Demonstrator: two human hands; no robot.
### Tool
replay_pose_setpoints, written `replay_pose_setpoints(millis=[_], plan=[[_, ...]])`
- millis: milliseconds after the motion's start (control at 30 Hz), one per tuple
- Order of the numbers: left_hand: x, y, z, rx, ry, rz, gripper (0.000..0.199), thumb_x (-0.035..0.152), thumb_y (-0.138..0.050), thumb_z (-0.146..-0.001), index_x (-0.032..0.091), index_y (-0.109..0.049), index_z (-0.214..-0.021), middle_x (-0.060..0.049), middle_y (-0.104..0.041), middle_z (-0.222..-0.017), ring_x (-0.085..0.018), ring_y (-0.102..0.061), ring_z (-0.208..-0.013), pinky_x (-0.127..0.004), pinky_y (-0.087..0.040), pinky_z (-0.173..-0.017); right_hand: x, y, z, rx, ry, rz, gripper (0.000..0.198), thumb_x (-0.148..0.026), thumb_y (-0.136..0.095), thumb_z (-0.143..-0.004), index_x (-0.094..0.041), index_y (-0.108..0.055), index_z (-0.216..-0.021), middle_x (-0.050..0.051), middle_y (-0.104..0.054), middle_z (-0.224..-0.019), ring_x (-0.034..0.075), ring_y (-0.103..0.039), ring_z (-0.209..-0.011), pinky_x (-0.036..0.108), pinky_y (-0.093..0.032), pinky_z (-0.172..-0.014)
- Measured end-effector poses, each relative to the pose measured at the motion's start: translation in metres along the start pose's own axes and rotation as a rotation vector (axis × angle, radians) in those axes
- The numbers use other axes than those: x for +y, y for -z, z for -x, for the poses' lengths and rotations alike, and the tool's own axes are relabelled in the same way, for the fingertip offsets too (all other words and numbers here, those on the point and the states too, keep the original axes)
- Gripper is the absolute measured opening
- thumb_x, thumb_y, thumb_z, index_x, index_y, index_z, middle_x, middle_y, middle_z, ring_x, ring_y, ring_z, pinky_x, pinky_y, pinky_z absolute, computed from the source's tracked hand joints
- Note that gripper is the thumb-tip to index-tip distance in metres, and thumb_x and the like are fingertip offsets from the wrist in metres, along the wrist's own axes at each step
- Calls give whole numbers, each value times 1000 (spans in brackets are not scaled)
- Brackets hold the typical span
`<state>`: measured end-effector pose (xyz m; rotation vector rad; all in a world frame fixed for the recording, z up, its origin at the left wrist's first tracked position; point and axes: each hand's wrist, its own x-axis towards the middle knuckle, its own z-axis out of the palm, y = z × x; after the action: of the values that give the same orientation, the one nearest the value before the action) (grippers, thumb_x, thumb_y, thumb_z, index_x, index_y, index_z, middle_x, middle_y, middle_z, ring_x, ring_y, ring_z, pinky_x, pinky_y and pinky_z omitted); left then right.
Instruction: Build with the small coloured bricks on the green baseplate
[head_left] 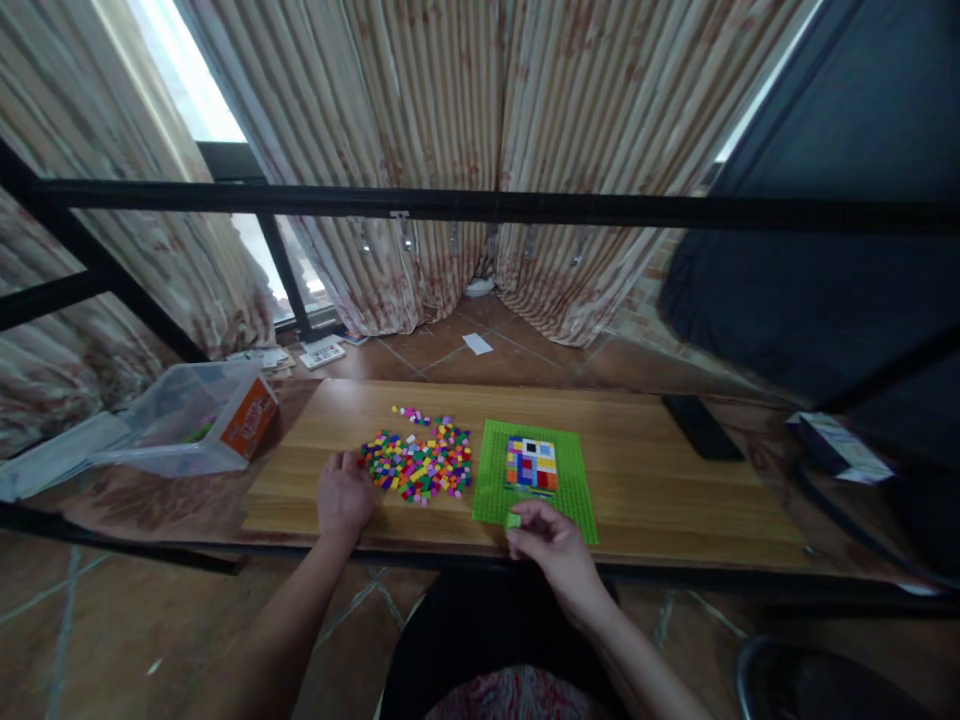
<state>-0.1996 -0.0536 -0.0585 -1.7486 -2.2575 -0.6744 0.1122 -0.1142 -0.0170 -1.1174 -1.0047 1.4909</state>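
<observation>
While your right hand pinches a brick over the baseplate's near edge, your left sits at the pile's left side

Your right hand (pixel 553 540) has a small light green brick (pixel 513 520) pressed between thumb and fingertip, by the near edge of the green baseplate (pixel 574 480). Behind those fingers, a multicoloured brick build (pixel 531 465) stands on the baseplate, with green studs showing as a margin on its left, right and far sides. Your left hand (pixel 345 495) rests on the wooden tabletop (pixel 637 500), fingers curled down against the left fringe of the loose brick pile (pixel 424 465); you cannot tell from this view whether they grip anything.

Only a narrow strip of wood separates the pile from the baseplate, while a few stray bricks reach up near the far edge. Both your forearms cross the near edge, which runs just below the baseplate. To the right, you have a broad stretch of wood before the dark phone-like slab (pixel 703 428), lying near the far right corner. Just beyond the left edge stands a clear plastic bin (pixel 161 460); a black bar (pixel 495 203) spans the view above the far edge.
</observation>
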Motion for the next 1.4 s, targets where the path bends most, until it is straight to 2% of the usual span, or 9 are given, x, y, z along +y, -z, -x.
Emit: replay_pose_setpoints(millis=[200,333,400,533,667,900,1067,1233,1400], plan=[[-1,0,-1,14,-11,-6,21,14,-43,-81,14,-61,-91,-12,-61,-90,-25,-58,-86,-34,-47,-77,-15,66,4,195,-60,-51,38,-38,-83,-61,-25,-72,-95,-3,-60,-79,11,-61,-63,27,-53,-64],[0,0,-1,24,-19,-11,20,15,-43,-81,14,-61,-89,-12,-61,-89,-25,-57,-85,-34,-46,-76,-21,82,-10,221,-3,-76,40,-40,-83,-61,-26,-74,-98,-2,-64,-79,12,-63,-69,30,-54,-74],[0,0,-1,23,-16,-15,19,15,-44,-81,15,-62,-88,-12,-61,-89,-25,-57,-84,-34,-46,-75,-27,81,-24,207,30,-51,40,-41,-84,-59,-25,-75,-95,-1,-66,-77,13,-63,-69,32,-54,-75],[-1,-1,-2,22,-6,-22,20,16,-44,-81,14,-62,-88,-12,-61,-89,-25,-57,-83,-34,-46,-75,-42,74,-58,173,100,123,42,-45,-83,-54,-22,-75,-89,2,-70,-73,14,-61,-64,31,-53,-67],[-2,-2,-2,18,-5,-8,19,16,-44,-81,14,-62,-89,-12,-61,-88,-25,-58,-84,-34,-46,-75,-51,74,-85,157,188,305,36,-43,-79,-58,-20,-74,-84,5,-72,-79,16,-61,-67,30,-52,-63],[-1,-2,-1,20,7,-15,20,16,-44,-82,15,-62,-90,-11,-60,-89,-25,-57,-83,-34,-45,-73,-53,67,-114,23,79,411,26,-32,-72,-65,-18,-74,-86,5,-72,-75,16,-64,-65,30,-53,-63],[-1,-3,-1,26,3,1,20,15,-44,-81,15,-61,-90,-12,-60,-89,-25,-57,-84,-35,-46,-75,-56,51,-141,-74,97,673,19,-21,-65,-71,-18,-74,-87,3,-73,-75,15,-64,-63,28,-52,-64],[-1,-3,-1,29,11,19,18,15,-44,-81,16,-61,-89,-11,-60,-88,-24,-56,-85,-35,-46,-77,-47,42,-156,-74,153,773,14,-19,-65,-71,-18,-74,-81,4,-75,-81,16,-67,-70,28,-51,-69],[2,0,-1,12,30,17,16,15,-45,-81,17,-60,-86,-11,-59,-88,-25,-56,-85,-35,-46,-76,-37,44,-159,-53,213,899,13,-24,-64,-74,-21,-74,-82,3,-75,-81,17,-67,-73,29,-50,-70]])
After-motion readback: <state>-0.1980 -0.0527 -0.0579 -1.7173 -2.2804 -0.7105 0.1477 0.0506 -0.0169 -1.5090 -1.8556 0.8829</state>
